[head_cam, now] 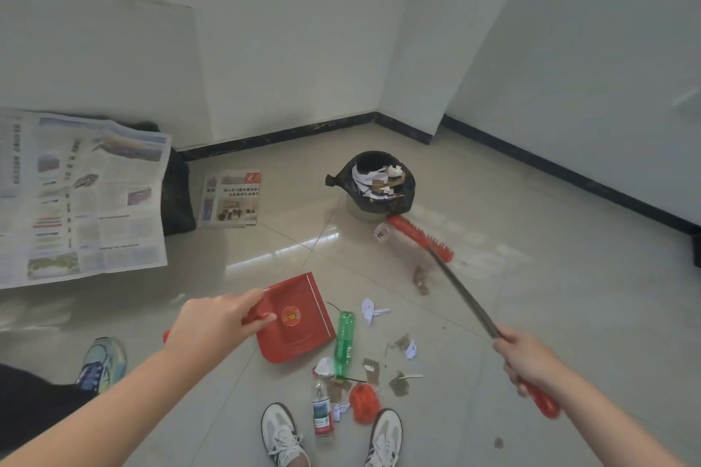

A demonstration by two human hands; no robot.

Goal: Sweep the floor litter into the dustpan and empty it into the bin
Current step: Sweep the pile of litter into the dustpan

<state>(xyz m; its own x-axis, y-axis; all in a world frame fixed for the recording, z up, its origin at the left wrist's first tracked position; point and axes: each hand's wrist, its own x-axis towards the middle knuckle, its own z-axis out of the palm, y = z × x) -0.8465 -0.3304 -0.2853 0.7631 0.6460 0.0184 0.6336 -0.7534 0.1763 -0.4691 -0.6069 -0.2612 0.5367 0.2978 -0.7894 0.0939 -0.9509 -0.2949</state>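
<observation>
My left hand (216,322) grips the near rim of a red dustpan (299,318) that rests tilted on the floor. My right hand (525,356) holds the long handle of a broom whose red head (421,239) is blurred just in front of the bin (373,182), a small pail lined with a black bag and filled with paper scraps. Litter lies right of the dustpan: a green plastic bottle (344,343), a clear bottle with a red label (322,411), a red crumpled piece (364,404), white paper bits (370,309) and brown cardboard scraps (398,387).
An open newspaper (79,197) covers something dark at the left, and a folded paper (231,199) lies beside it. My white shoes (282,436) stand at the bottom; another person's shoe (102,362) is at the left. White walls with black skirting form a corner behind the bin.
</observation>
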